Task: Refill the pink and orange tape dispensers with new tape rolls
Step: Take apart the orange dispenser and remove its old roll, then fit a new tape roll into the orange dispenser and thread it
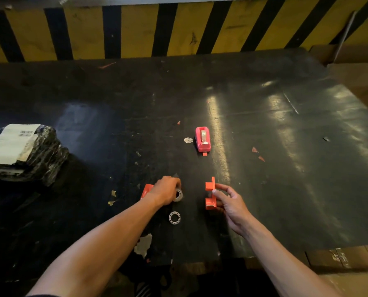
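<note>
The pink tape dispenser (203, 139) stands on the black table, past my hands, with a roll inside it. My right hand (230, 202) grips an orange dispenser part (210, 192) on its side near the table's front. My left hand (167, 189) is closed over a clear tape roll (178, 195) lying on the table. Another orange piece (147, 189) shows just left of that hand, partly hidden by it. An empty white ring-shaped core (174, 217) lies nearer to me, between my forearms.
A black plastic-wrapped parcel (26, 153) with a white label sits at the left. A round white sticker (188, 140) lies beside the pink dispenser. Paper scraps dot the table (286, 168). A yellow and black striped barrier (178, 28) runs behind; cardboard boxes (354, 82) stand right.
</note>
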